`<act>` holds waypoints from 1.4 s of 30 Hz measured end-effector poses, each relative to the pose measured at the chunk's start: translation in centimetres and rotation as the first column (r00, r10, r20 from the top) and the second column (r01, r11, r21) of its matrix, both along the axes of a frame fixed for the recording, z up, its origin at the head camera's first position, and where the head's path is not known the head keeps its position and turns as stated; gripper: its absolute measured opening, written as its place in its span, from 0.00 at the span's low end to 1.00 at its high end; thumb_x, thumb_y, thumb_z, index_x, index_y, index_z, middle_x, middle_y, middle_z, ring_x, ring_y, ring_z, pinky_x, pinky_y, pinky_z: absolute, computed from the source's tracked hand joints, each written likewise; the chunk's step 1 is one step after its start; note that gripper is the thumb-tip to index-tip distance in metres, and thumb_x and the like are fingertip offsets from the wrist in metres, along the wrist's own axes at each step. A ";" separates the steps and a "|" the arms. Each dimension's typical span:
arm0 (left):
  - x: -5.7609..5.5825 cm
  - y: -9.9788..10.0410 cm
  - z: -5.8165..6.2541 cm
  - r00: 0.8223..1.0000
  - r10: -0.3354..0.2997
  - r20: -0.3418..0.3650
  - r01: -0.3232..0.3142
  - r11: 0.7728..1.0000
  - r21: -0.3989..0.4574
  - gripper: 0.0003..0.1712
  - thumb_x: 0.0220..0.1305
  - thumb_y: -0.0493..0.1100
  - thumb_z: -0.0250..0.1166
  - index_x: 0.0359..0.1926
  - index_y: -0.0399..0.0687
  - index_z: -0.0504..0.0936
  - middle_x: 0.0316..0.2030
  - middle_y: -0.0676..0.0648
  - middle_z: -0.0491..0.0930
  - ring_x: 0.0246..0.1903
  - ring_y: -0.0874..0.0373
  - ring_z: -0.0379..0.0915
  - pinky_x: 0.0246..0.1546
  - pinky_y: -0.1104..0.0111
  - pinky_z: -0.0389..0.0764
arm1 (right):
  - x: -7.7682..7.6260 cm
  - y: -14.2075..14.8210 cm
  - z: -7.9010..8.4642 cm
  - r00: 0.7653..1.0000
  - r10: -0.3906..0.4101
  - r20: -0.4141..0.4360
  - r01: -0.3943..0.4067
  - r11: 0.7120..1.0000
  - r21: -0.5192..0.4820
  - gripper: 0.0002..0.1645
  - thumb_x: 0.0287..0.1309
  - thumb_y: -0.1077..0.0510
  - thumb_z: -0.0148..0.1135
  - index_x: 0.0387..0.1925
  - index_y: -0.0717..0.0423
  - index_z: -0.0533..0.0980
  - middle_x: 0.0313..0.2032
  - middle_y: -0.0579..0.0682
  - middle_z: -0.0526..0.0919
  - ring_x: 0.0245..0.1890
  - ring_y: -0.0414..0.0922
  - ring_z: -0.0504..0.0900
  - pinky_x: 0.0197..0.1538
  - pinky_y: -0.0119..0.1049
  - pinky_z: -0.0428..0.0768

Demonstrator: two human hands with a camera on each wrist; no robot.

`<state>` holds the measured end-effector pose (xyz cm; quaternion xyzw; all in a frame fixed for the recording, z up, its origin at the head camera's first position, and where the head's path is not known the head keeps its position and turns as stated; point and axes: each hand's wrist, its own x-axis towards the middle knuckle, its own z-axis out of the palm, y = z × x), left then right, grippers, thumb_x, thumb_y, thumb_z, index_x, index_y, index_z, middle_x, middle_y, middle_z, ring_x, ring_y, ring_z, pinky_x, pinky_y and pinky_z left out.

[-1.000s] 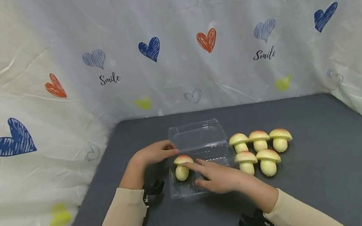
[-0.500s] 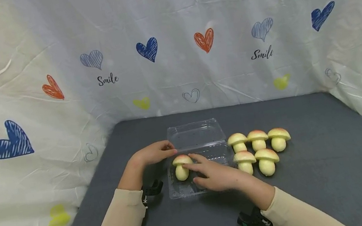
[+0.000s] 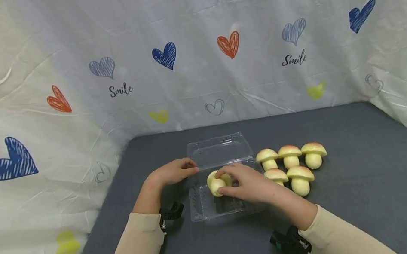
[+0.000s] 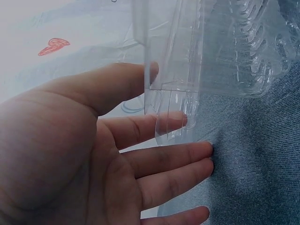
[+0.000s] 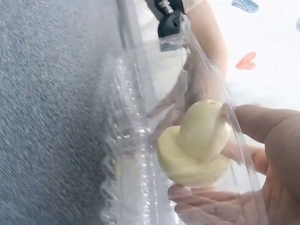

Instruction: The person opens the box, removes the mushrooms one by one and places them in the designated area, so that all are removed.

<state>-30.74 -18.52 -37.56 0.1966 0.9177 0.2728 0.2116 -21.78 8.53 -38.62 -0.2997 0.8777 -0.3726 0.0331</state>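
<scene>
A hinged clear plastic box lies with its lid folded back. My left hand is at its left side by the hinge; in the left wrist view thumb and index finger pinch the plastic wall, the other fingers extended. Over the box's base, my right hand grips a pale yellow toy mushroom between thumb and fingers. The mushroom is tipped, stem toward the head camera. Through the clear plastic, the right wrist view shows the mushroom's stem between thumb and fingers.
Several more toy mushrooms with reddish-topped caps stand in two rows right of the box, among them a front one and a back one. The dark grey table meets a white curtain printed with hearts.
My right hand has gone from touching the mushroom with extended fingers to gripping it. The mushroom has shifted right and tipped over. My left hand stays at the box's edge.
</scene>
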 end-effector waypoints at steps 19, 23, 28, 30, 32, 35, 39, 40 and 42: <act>0.1 0.5 -0.2 1.000 -0.014 0.006 0.013 1.000 0.023 0.30 0.80 0.56 0.56 0.71 0.41 0.71 0.67 0.39 0.72 0.65 0.40 0.69 0.60 0.47 0.74 | 1.3 12.1 4.0 0.978 -0.087 0.191 0.098 0.994 -0.048 0.48 0.63 0.52 0.73 0.76 0.59 0.59 0.65 0.60 0.64 0.61 0.59 0.74 0.60 0.54 0.78; 0.0 0.2 0.4 1.000 -0.012 -0.002 0.012 1.000 0.019 0.29 0.80 0.54 0.56 0.71 0.40 0.71 0.67 0.38 0.72 0.65 0.39 0.69 0.60 0.46 0.74 | 1.7 15.4 4.0 0.977 -0.133 0.169 0.129 0.991 0.035 0.45 0.62 0.52 0.73 0.73 0.65 0.63 0.58 0.61 0.64 0.59 0.63 0.72 0.59 0.54 0.78; -0.3 0.2 0.4 1.000 -0.014 -0.009 0.014 1.000 0.010 0.30 0.81 0.54 0.55 0.71 0.40 0.71 0.67 0.37 0.72 0.65 0.39 0.69 0.60 0.46 0.74 | 1.8 19.0 5.2 0.935 -0.194 0.296 0.175 0.980 0.091 0.47 0.58 0.56 0.75 0.70 0.70 0.61 0.59 0.65 0.68 0.54 0.59 0.77 0.47 0.46 0.82; -0.4 0.3 0.2 1.000 -0.011 -0.010 0.011 1.000 0.011 0.30 0.81 0.54 0.55 0.72 0.40 0.70 0.67 0.38 0.72 0.65 0.39 0.69 0.60 0.46 0.74 | 1.7 20.0 5.7 0.917 -0.229 0.326 0.193 0.972 0.137 0.46 0.55 0.58 0.75 0.67 0.71 0.61 0.56 0.64 0.72 0.48 0.54 0.78 0.43 0.44 0.80; -0.4 0.3 -0.2 1.000 -0.009 -0.009 0.009 1.000 0.011 0.29 0.81 0.54 0.55 0.72 0.41 0.70 0.66 0.38 0.73 0.65 0.40 0.69 0.60 0.46 0.74 | 1.8 20.7 5.9 0.901 -0.279 0.332 0.217 0.953 0.213 0.43 0.53 0.58 0.76 0.64 0.70 0.63 0.50 0.60 0.75 0.43 0.51 0.77 0.41 0.42 0.78; -0.4 0.2 -0.6 1.000 -0.001 -0.004 0.001 1.000 0.013 0.29 0.81 0.54 0.55 0.71 0.41 0.71 0.66 0.39 0.73 0.65 0.40 0.70 0.60 0.47 0.75 | 1.7 21.0 5.8 0.878 -0.348 0.330 0.239 0.914 0.327 0.39 0.50 0.60 0.75 0.58 0.69 0.65 0.42 0.56 0.74 0.37 0.49 0.73 0.37 0.42 0.74; -0.2 0.2 -0.6 1.000 0.001 -0.008 -0.001 1.000 0.022 0.29 0.81 0.53 0.55 0.71 0.40 0.71 0.65 0.38 0.74 0.64 0.40 0.71 0.59 0.46 0.75 | 1.3 20.3 5.2 0.832 -0.421 0.360 0.253 0.867 0.429 0.37 0.45 0.64 0.72 0.54 0.68 0.64 0.37 0.56 0.71 0.29 0.48 0.71 0.33 0.41 0.71; -0.2 0.2 -0.5 1.000 0.000 -0.011 0.000 1.000 0.021 0.29 0.81 0.53 0.55 0.71 0.40 0.71 0.65 0.38 0.74 0.64 0.39 0.71 0.59 0.46 0.75 | 1.2 20.0 5.0 0.827 -0.431 0.361 0.252 0.858 0.447 0.37 0.44 0.65 0.72 0.55 0.69 0.63 0.38 0.57 0.71 0.27 0.48 0.70 0.32 0.41 0.71; -0.1 0.2 -0.4 1.000 0.002 -0.015 -0.002 1.000 0.017 0.29 0.81 0.53 0.55 0.71 0.40 0.71 0.66 0.37 0.73 0.65 0.39 0.70 0.60 0.46 0.75 | 0.9 19.5 4.6 0.822 -0.443 0.357 0.250 0.845 0.473 0.40 0.43 0.66 0.71 0.56 0.69 0.61 0.38 0.60 0.70 0.24 0.48 0.71 0.30 0.41 0.72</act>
